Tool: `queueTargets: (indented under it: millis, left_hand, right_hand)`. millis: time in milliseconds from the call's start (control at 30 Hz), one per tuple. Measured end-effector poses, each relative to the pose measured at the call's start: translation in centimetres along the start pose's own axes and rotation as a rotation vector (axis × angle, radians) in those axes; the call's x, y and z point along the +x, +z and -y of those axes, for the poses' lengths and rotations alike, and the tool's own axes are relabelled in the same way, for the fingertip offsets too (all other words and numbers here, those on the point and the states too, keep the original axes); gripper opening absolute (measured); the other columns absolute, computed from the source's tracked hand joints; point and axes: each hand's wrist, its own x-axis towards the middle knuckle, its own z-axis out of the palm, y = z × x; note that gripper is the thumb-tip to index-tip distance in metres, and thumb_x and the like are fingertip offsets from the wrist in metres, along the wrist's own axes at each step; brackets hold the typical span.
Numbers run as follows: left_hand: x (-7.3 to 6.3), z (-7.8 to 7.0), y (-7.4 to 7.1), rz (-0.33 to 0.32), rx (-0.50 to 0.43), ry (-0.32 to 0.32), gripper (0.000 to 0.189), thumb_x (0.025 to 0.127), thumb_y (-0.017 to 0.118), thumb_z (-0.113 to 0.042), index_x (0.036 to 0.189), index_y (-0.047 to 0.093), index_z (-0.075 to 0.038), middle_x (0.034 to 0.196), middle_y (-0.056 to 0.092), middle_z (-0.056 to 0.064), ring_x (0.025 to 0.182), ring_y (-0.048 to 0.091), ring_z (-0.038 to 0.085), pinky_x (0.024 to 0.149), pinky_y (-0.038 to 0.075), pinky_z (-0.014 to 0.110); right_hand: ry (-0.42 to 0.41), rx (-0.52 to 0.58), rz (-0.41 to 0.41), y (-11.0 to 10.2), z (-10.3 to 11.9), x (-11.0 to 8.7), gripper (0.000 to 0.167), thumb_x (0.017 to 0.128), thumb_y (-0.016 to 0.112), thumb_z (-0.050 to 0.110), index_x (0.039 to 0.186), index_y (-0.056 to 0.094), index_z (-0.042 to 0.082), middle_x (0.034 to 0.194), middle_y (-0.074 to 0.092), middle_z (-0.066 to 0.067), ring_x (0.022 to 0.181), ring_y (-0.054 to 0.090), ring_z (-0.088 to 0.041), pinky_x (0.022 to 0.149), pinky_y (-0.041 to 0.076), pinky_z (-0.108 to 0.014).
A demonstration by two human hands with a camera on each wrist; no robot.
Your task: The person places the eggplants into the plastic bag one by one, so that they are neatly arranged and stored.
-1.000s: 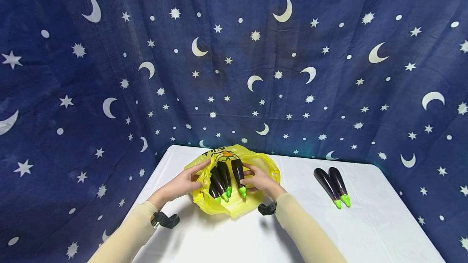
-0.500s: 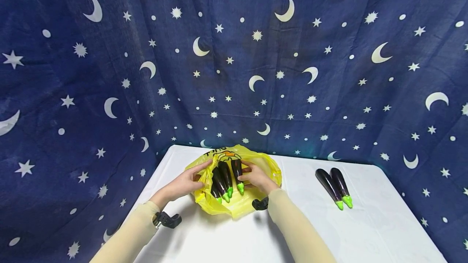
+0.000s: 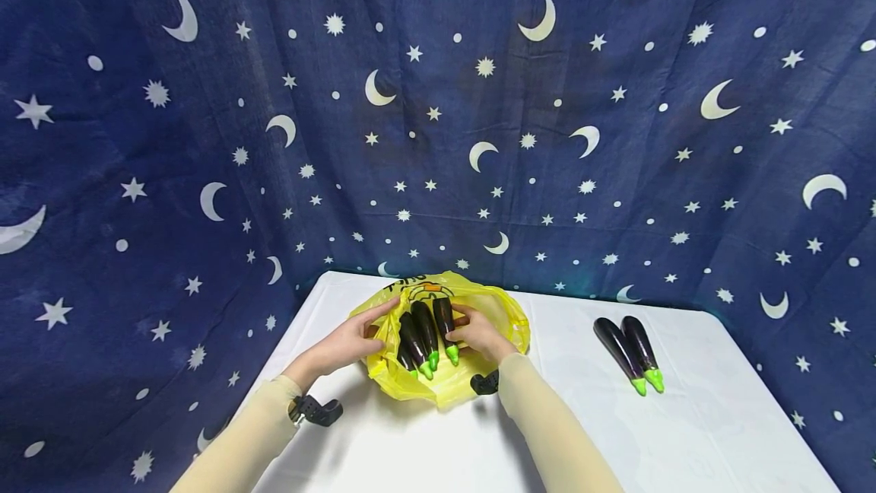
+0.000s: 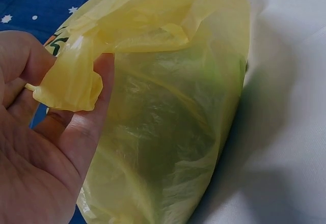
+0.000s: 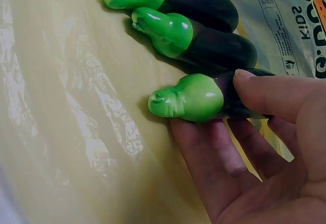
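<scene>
A yellow plastic bag [image 3: 448, 394] lies on its side with its mouth toward me. Several glossy dark purple eggplants with bright green stem ends lie inside; one is the left-hand eggplant [image 3: 414, 345]. My right hand [image 3: 479, 335] reaches into the bag and grips the rightmost eggplant [image 5: 198, 99], thumb on top and fingers beneath. Its green end points toward the mouth, beside a neighbouring eggplant [image 5: 170, 35]. On the other side, my left hand [image 3: 349, 341] holds the bag's rim, a bunched fold [image 4: 74, 76] of plastic between thumb and fingers.
Two more eggplants [image 3: 630, 352] lie side by side on the white table [image 3: 712, 402], right of the bag. A dark blue curtain [image 3: 438, 135] with moons and stars hangs behind the table and along its left side.
My right hand has moved slightly left and deeper into the bag with its eggplant, closer to the others. The left hand keeps its hold on the rim. The head view has shifted a little.
</scene>
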Motion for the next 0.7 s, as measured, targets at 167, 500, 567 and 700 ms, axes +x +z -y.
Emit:
queueTargets:
  millis: [167,500,567,700]
  left_hand:
    - [0.03,0.05,0.05,0.009,-0.007,0.014,0.085,0.09,0.061,0.008,0.164,0.027,-0.017,0.168,0.023,0.003,0.117,0.059,0.027,0.087,0.053,0.029]
    - [0.04,-0.3,0.15,0.011,-0.02,0.017,0.084,0.09,0.061,0.009,0.163,0.028,-0.015,0.168,0.024,0.003,0.118,0.059,0.03,0.087,0.053,0.028]
    - [0.06,-0.31,0.16,0.01,-0.023,0.015,0.083,0.09,0.061,0.009,0.163,0.028,-0.015,0.168,0.023,0.003,0.12,0.059,0.03,0.087,0.053,0.028]
    - [0.06,-0.25,0.16,0.009,-0.025,0.016,0.083,0.091,0.061,0.008,0.163,0.029,-0.016,0.169,0.023,0.002,0.122,0.058,0.031,0.089,0.053,0.028]
  right_hand:
    - [0.002,-0.033,-0.008,0.11,-0.11,0.09,0.077,0.086,0.072,-0.006,0.155,0.04,0.003,0.121,0.059,-0.023,0.088,0.065,-0.027,0.073,0.059,-0.05]
    - [0.022,-0.093,-0.058,0.46,0.26,-0.17,0.071,0.087,0.074,-0.001,0.151,0.044,0.0,0.122,0.06,-0.023,0.091,0.066,-0.028,0.076,0.059,-0.05]
    - [0.021,-0.101,-0.067,0.53,0.27,-0.14,0.069,0.087,0.074,-0.001,0.151,0.045,0.0,0.123,0.06,-0.023,0.092,0.066,-0.028,0.077,0.059,-0.05]
    - [0.011,-0.146,-0.087,0.76,0.28,-0.12,0.066,0.088,0.074,0.001,0.149,0.048,-0.001,0.122,0.062,-0.022,0.092,0.066,-0.027,0.078,0.059,-0.05]
